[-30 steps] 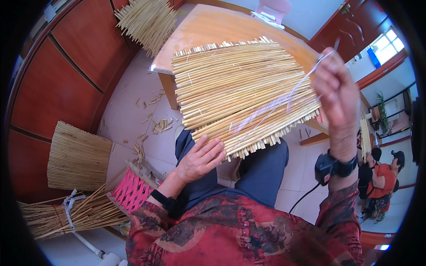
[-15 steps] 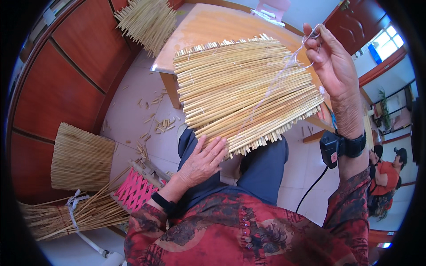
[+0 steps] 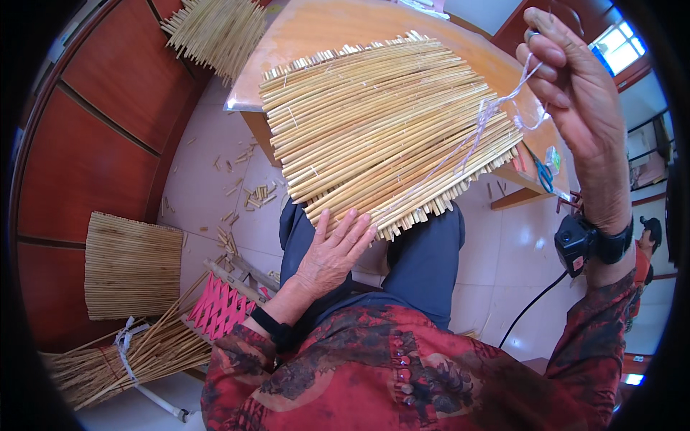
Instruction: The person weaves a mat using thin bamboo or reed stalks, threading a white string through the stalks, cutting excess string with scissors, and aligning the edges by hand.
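Observation:
A mat of straw-coloured stalks (image 3: 388,122) rests on the table's edge and extends over my knees. My left hand (image 3: 334,251) lies on its near lower corner, fingers slightly spread and flat. Up at the top right, my right hand (image 3: 575,86) has its fingers closed on a white thread (image 3: 505,100) and what looks like a thin needle, partly hidden, with a metal ring on one finger. The thread runs down to the mat's right side in loose loops. Blue-handled scissors (image 3: 546,176) and a small box (image 3: 552,160) sit beside that edge.
Wooden table (image 3: 302,25), red cabinet (image 3: 97,172), stalk bundle (image 3: 215,32), another mat (image 3: 133,266), tied straw (image 3: 100,366), a stool with pink lacing (image 3: 215,305), scattered stalk offcuts (image 3: 255,197). A person in orange (image 3: 642,255) is at the right rim.
My right hand has risen and moved right, drawing the thread up off the mat. My left hand stays on the mat's corner. The scissors have come into fuller view.

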### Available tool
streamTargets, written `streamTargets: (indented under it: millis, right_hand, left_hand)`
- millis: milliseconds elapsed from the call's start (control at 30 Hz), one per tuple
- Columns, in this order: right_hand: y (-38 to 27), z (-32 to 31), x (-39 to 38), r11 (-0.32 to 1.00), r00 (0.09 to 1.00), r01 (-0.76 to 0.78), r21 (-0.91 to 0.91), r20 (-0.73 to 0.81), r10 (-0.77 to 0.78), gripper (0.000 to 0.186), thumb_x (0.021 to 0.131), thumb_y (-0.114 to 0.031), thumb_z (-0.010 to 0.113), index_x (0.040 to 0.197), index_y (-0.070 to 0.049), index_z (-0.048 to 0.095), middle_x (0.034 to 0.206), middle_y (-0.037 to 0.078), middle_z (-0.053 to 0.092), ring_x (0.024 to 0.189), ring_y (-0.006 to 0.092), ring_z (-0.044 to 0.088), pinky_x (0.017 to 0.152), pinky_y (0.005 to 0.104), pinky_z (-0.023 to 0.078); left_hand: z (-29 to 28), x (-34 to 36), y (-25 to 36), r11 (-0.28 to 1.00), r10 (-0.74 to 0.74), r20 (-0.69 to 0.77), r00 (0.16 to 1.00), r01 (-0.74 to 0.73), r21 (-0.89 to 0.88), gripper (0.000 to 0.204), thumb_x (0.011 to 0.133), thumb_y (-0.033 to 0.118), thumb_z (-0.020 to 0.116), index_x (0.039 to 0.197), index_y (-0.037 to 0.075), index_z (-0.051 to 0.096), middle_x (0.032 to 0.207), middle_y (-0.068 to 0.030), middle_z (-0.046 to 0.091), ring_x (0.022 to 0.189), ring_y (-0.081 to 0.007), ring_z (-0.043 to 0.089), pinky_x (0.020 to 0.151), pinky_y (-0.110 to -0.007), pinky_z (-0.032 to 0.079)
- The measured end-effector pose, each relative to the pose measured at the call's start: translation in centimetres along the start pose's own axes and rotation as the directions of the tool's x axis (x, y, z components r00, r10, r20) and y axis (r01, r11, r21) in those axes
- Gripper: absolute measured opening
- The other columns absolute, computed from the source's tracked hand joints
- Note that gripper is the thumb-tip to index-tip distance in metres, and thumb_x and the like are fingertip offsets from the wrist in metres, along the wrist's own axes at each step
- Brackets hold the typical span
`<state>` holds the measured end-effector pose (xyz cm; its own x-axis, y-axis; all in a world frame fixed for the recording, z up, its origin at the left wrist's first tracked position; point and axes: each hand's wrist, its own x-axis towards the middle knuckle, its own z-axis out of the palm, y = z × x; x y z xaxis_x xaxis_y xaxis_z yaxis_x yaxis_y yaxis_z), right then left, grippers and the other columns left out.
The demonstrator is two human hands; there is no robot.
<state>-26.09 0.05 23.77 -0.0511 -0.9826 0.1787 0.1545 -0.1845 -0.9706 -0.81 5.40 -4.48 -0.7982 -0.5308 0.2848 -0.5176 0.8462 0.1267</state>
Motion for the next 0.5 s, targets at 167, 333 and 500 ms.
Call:
streamTargets:
  millis: [167, 333, 500]
  right_hand:
    - [-0.8, 2.7, -0.1, 0.986, 0.986, 0.068, -0.155, -0.138, -0.09, 0.013, 0.092, -0.013, 0.049, 0.083, -0.004, 0.049, 0.058, -0.003, 0.046, 0.044, 0.002, 0.042, 0.031, 0.0125, 0.032]
    - [0.8, -2.6, 1.5, 0.991, 0.998, 0.041, -0.126, 0.046, -0.035, 0.016, 0.093, -0.016, 0.049, 0.094, -0.001, 0.052, 0.072, 0.0, 0.05, 0.059, 0.0017, 0.042, 0.04, 0.0114, 0.03]
    - [2.0, -5.8, 2.3, 0.883, 0.994, -0.042, -0.468, -0.113, -0.013, 0.02, 0.092, -0.018, 0.051, 0.1, -0.001, 0.056, 0.079, 0.001, 0.057, 0.054, -0.0024, 0.04, 0.038, 0.0105, 0.03]
  left_hand:
    - [-0.4, 0.2, -0.3, 0.999, -0.015, 0.004, 1.0, 0.015, -0.044, 0.054, 0.077, 0.009, 0.049, 0.131, 0.014, 0.042, 0.137, -0.0059, 0.039, 0.13, -0.0254, 0.032, 0.107, -0.054, 0.016]
    - [0.3, -0.1, 0.0, 1.0, 0.002, 0.011, 1.0, -0.002, 0.021, 0.052, 0.078, 0.013, 0.052, 0.13, 0.014, 0.043, 0.136, -0.0056, 0.04, 0.129, -0.0237, 0.033, 0.108, -0.052, 0.015]
    - [-2.4, -1.4, 0.9, 0.97, -0.116, -0.154, 0.981, 0.079, -0.229, 0.047, 0.079, 0.016, 0.06, 0.124, 0.01, 0.048, 0.13, -0.0107, 0.045, 0.123, -0.0266, 0.042, 0.104, -0.047, 0.027]
